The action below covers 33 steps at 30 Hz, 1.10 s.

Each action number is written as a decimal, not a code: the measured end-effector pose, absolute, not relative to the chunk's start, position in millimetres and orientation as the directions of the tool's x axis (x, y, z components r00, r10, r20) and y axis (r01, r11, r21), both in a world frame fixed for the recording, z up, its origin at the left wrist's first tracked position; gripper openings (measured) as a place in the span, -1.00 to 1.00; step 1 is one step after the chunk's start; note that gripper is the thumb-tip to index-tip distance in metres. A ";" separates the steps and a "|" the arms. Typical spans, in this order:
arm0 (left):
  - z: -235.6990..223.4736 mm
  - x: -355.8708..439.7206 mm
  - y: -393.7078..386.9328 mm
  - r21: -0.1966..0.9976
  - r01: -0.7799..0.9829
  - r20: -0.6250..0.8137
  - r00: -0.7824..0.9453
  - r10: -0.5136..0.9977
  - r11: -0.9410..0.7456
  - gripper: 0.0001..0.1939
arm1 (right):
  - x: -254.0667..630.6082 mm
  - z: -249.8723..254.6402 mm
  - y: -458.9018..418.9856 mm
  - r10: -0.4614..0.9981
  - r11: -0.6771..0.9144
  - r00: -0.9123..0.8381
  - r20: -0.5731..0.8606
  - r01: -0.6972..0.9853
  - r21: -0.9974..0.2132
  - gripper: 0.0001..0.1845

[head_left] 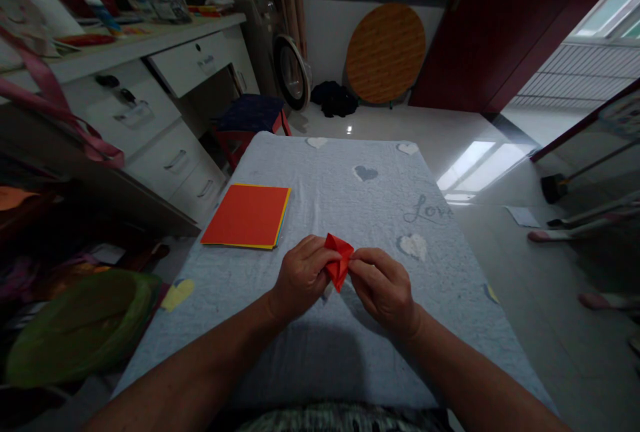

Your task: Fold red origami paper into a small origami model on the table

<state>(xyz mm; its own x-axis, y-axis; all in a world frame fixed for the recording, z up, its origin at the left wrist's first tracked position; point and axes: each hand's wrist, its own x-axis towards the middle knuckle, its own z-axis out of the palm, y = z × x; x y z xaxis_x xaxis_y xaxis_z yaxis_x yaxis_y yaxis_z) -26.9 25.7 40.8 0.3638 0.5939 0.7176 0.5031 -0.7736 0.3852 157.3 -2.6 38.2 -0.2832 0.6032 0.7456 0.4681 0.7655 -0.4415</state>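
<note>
A small folded piece of red paper (338, 259) is held between both of my hands, just above the middle of the table (350, 179), which is covered by a light blue cloth with hearts. My left hand (301, 277) pinches its left side with curled fingers. My right hand (383, 287) pinches its right edge with thumb and fingertips. A flat stack of coloured paper sheets (249, 216), red on top with yellow and blue edges showing, lies on the cloth to the left of my hands.
A white desk with drawers (165, 105) stands to the left, with a red stool (250, 122) beyond the table's far left corner. A green bag (80, 325) sits at the near left. A round wooden tabletop (385, 52) leans on the far wall.
</note>
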 end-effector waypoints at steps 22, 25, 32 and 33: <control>37.7 -26.9 26.4 0.387 0.478 0.729 0.365 0.580 -0.788 -0.91 | 155.7 40.4 -0.3 0.549 0.799 -0.336 0.766 0.480 -0.362 -0.73; 39.1 -26.9 26.9 0.395 0.474 0.728 0.362 0.583 -0.787 -0.92 | 156.3 39.2 -0.9 0.562 0.794 -0.332 0.758 0.472 -0.382 -0.70; 36.4 -29.6 28.1 0.430 0.427 0.706 0.390 0.591 -0.795 -0.85 | 155.9 38.9 -3.3 0.588 0.790 -0.328 0.740 0.428 -0.439 -0.73; 35.9 -29.8 28.1 0.431 0.418 0.711 0.389 0.586 -0.800 -0.85 | 155.7 39.3 -3.3 0.586 0.792 -0.329 0.740 0.423 -0.439 -0.74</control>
